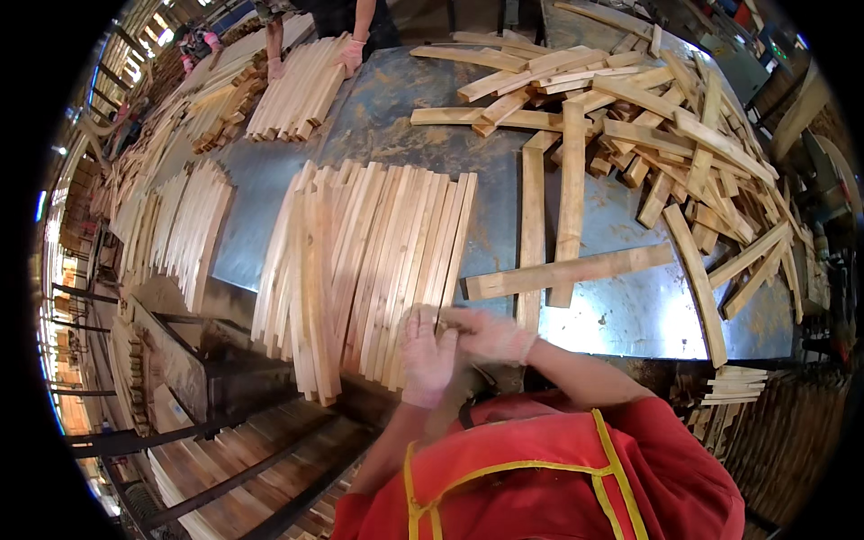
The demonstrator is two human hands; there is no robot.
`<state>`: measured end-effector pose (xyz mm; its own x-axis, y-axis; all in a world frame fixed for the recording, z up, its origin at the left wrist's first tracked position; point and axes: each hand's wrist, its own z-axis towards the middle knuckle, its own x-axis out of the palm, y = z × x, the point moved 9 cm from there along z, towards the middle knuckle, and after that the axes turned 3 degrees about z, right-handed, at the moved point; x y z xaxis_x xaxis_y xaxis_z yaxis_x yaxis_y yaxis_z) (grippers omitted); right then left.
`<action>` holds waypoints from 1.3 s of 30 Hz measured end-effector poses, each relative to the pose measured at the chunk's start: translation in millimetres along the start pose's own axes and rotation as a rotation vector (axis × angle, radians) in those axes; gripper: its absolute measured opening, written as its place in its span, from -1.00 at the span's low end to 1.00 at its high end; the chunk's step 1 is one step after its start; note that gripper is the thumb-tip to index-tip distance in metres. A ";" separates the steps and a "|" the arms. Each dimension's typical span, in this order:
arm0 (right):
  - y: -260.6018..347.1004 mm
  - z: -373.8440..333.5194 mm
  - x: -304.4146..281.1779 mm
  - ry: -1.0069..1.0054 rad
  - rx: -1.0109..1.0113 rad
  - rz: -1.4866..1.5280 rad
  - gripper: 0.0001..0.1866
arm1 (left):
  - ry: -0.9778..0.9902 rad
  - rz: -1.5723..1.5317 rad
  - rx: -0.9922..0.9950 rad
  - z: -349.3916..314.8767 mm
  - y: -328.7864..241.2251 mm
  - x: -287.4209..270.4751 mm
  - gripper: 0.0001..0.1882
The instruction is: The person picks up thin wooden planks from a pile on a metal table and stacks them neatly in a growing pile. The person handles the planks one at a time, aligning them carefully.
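Both my hands wear pale pinkish work gloves and meet at the near right end of a row of wooden strips (396,243). The strips lie side by side on a metal table (378,99), pointing away from me. My left hand (427,357) lies with fingers stretched out against the near ends of the strips. Close beside it, my right hand (490,333) reaches leftward with extended fingers, slightly blurred; its fingertips are partly hidden near the rightmost strip. A few curved strips (313,288) rest on top of the row at its left.
To the right lies a jumbled heap of wooden pieces (648,135), with one loose piece (576,272) lying across others. A co-worker's gloved hand (350,56) holds another row of strips (301,90) at the far left. Wood is stacked below the table's front edge (243,459).
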<state>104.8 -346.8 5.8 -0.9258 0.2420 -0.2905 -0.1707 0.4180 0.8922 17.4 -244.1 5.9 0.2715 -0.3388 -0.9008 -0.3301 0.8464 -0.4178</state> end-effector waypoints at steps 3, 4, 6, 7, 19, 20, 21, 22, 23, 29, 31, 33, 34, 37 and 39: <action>2.7 -61.2 -96.0 -0.425 0.030 -0.526 -0.27 | -0.012 0.077 0.124 1.0 -25.6 -9.7 -0.21; -14.0 -81.6 -122.4 -0.571 -0.003 -0.870 -0.29 | -0.002 0.125 0.191 3.7 -41.3 -12.5 -0.20; -63.0 -115.7 -172.1 -0.672 0.261 -0.991 -0.13 | 0.089 0.100 0.250 2.6 -56.3 13.1 -0.15; -91.7 -122.8 -181.8 -0.541 0.373 -0.996 -0.15 | 0.126 0.105 0.270 -0.5 -66.4 32.3 -0.14; -153.5 -81.4 -269.7 -1.023 0.461 -0.248 -0.19 | 0.484 0.105 0.166 14.5 -148.3 131.7 0.01; -155.4 -73.4 -265.7 -1.058 0.428 -0.148 -0.21 | 0.499 0.081 0.096 15.5 -135.8 134.4 0.01; -157.4 -68.1 -259.5 -1.092 0.397 -0.047 -0.22 | 0.425 0.019 0.066 19.1 -126.5 130.7 0.00; -154.9 -65.8 -252.4 -1.117 0.368 0.050 -0.23 | 0.350 -0.046 0.030 21.9 -118.6 121.5 -0.02; -151.5 -67.4 -245.1 -1.057 0.280 0.325 -0.26 | 0.275 -0.110 -0.003 22.8 -109.8 111.3 -0.03; -152.0 -65.8 -169.1 -0.911 0.222 0.562 -0.33 | 0.597 -1.045 -0.411 -17.7 -47.3 119.8 -0.10; -129.4 -71.5 -132.4 -0.907 0.352 0.377 -0.27 | 0.694 -1.021 -0.419 -37.1 -47.0 101.2 -0.14; -115.4 -57.4 -97.0 -0.833 0.402 0.262 -0.13 | 0.738 -0.612 -0.315 -41.7 -55.1 57.9 -0.20; -105.6 -47.9 -79.2 -0.795 0.414 0.213 -0.08 | 0.619 -0.375 -0.183 -40.1 -51.0 45.7 -0.18; -71.5 -15.0 -37.2 -0.606 0.472 0.073 -0.04 | 0.303 0.135 0.121 -32.4 -50.6 34.4 0.00; -79.8 3.9 -25.2 -0.466 0.275 0.144 -0.05 | 0.287 0.248 0.112 -20.3 -55.2 33.5 0.04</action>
<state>143.0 -382.9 -59.4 -0.6756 0.6491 -0.3497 0.0988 0.5498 0.8295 26.4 -310.4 -3.7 -0.0726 -0.2064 -0.9758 -0.2492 0.9511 -0.1826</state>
